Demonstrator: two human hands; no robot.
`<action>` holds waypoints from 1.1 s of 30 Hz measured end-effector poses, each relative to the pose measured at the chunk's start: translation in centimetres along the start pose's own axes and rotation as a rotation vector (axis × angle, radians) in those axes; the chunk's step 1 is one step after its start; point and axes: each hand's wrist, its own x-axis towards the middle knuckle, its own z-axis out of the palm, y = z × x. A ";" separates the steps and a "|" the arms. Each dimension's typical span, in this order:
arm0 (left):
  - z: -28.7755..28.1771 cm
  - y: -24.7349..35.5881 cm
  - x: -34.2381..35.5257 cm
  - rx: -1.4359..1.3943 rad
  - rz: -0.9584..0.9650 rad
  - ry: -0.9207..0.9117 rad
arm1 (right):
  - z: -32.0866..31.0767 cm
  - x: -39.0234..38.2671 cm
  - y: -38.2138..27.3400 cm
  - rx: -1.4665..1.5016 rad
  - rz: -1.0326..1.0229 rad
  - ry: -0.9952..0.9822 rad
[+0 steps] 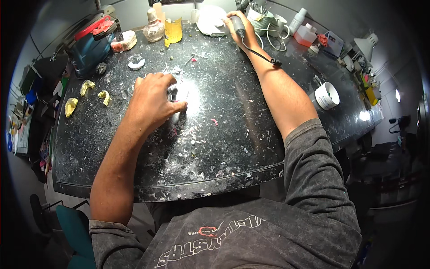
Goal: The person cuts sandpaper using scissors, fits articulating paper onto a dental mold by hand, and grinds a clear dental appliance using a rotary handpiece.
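My left hand (153, 96) is over the middle of the dark table, its fingers curled and the thumb out to the right. A small shiny object (172, 93) shows between fingers and thumb, partly hidden and washed out by glare; its kind I cannot make out. Farther off to the right, my right hand (244, 33) is closed around a grey rotary handpiece (238, 26), from which a black cord (257, 54) runs down along the forearm. Just left of that hand stands a rounded white device (211, 21).
Yellowish dental casts (70, 107) lie at the left. Behind are a blue container (92, 54), a glass bottle (153, 31) and a yellow sheet (173, 31). A cup of tools (260, 21) and a pink-liquid bottle (306, 35) stand back right, a white tub (327, 96) nearer. Debris litters the tabletop (215, 148).
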 end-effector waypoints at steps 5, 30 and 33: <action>-0.6 1.1 1.0 -0.658 0.015 0.166 | -2.9 -0.4 0.1 0.276 0.166 -0.088; 3.5 4.0 -1.8 -1.110 0.380 0.389 | -7.0 -14.6 -22.0 0.705 0.228 -0.306; 2.8 3.8 -1.8 -1.071 0.410 0.357 | -7.0 -14.5 -21.8 0.650 0.122 -0.308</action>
